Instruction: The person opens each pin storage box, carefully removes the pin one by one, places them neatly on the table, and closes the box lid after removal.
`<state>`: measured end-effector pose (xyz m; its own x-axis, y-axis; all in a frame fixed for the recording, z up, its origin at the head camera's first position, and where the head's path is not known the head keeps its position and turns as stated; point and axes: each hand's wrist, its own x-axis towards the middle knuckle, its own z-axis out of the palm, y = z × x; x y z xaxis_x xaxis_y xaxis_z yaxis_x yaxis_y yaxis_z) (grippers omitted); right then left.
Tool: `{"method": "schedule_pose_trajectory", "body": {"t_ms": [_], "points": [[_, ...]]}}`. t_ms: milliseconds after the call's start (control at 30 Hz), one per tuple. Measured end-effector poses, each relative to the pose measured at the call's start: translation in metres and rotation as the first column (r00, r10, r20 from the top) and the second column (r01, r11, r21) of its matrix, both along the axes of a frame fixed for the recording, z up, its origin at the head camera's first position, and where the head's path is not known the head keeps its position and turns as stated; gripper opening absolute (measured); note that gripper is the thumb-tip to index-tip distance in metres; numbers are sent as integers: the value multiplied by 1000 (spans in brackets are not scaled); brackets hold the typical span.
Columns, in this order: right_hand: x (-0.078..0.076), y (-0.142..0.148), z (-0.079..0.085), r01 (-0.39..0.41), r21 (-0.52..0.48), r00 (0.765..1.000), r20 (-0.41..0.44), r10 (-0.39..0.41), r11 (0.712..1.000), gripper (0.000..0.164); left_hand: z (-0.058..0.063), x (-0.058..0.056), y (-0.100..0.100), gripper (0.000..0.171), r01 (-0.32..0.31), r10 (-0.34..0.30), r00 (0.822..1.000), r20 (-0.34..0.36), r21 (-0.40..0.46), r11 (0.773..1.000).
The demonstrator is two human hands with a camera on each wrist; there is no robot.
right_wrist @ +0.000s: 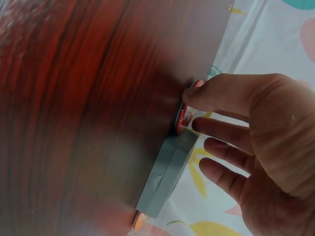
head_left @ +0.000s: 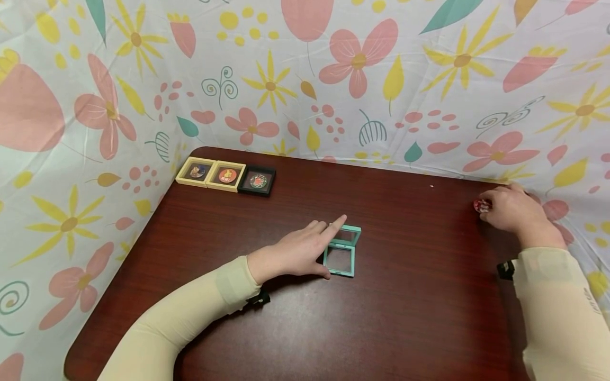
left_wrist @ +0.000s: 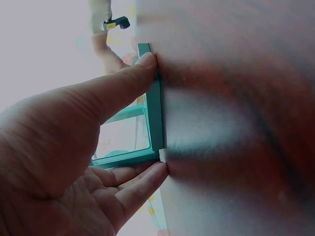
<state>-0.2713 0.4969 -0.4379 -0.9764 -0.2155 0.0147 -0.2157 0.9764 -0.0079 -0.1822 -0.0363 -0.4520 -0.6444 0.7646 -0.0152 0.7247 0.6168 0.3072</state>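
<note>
A teal square display case [head_left: 353,262] stands on the table with its clear-windowed lid raised. My left hand [head_left: 297,248] holds it from the left: in the left wrist view the thumb [left_wrist: 125,81] lies at one edge of the base and the other fingers reach to the lid's side. At the table's right end, my right hand [head_left: 517,211] has its thumb and fingers at a round red badge [head_left: 481,206]. The right wrist view shows the thumb on the rim of that badge [right_wrist: 184,118], with the remaining fingers spread; part of the grip is hidden.
At the back left stand two yellow cases [head_left: 226,176] and a black case [head_left: 257,181], each with a round badge inside. A grey box [right_wrist: 170,172] and an orange round item [right_wrist: 140,220] lie beside the red badge. Flower-patterned cloth [head_left: 357,106] borders the table [head_left: 405,317].
</note>
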Motion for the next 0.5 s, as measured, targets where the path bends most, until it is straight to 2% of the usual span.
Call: {"method": "schedule_pose_trajectory", "body": {"t_ms": [267,500], "points": [[4,-17,9,-4,-52,998,-67,1,999,43,1,0,0,135,-3,3,1000,-1,-2,1000],[9,-54,16,-3,-135,997,-80,-8,991,49,0,0,1,135,-6,6,1000,3,-3,1000]]}}
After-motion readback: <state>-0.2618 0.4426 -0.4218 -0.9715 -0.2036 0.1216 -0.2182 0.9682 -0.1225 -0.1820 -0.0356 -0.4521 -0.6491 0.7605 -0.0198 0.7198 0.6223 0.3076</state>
